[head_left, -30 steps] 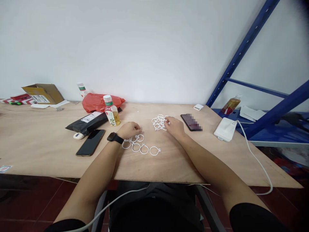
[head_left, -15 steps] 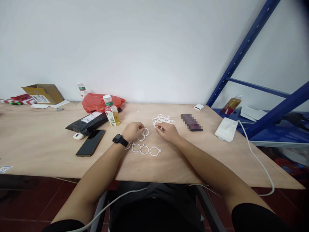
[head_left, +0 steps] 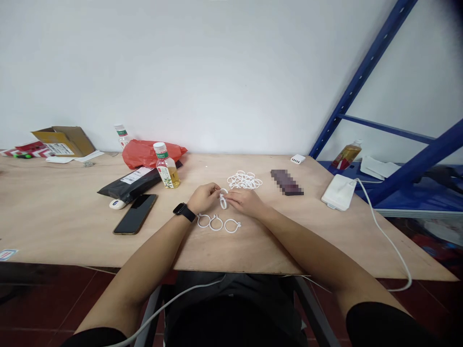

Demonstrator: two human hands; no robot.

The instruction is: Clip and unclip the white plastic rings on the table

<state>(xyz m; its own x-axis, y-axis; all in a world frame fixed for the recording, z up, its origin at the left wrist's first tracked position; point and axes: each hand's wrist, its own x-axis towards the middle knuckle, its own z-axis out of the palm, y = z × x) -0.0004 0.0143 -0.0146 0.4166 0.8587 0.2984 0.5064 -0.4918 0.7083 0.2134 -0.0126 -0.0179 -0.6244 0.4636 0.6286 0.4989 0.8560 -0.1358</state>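
Observation:
My left hand [head_left: 206, 198], with a dark watch on its wrist, pinches white plastic rings that look like curtain rings. Facing it, my right hand [head_left: 246, 201] has its fingers closed on the same small group. Between the fingertips one ring [head_left: 223, 204] hangs down, and another ring [head_left: 224, 191] shows above it; the fingers partly hide where they meet. Nearer me, three rings with small tabs lie flat in a row: a left ring [head_left: 203, 227], a middle ring [head_left: 216, 230] and a right ring [head_left: 231, 232]. Just beyond my right hand is a pile of similar rings [head_left: 245, 181].
To the left are a phone [head_left: 135, 214], an earbud case [head_left: 117, 204], a black parcel [head_left: 132, 185], a drink bottle [head_left: 167, 168] and a red bag [head_left: 141, 153]. On the right lie a pixelated dark item [head_left: 287, 183] and a white power bank [head_left: 338, 193] with a cable, near a blue rack [head_left: 365, 67].
My right hand has moved left from the pile with a ring. My left hand has lifted rings from the table, and the two hands now meet.

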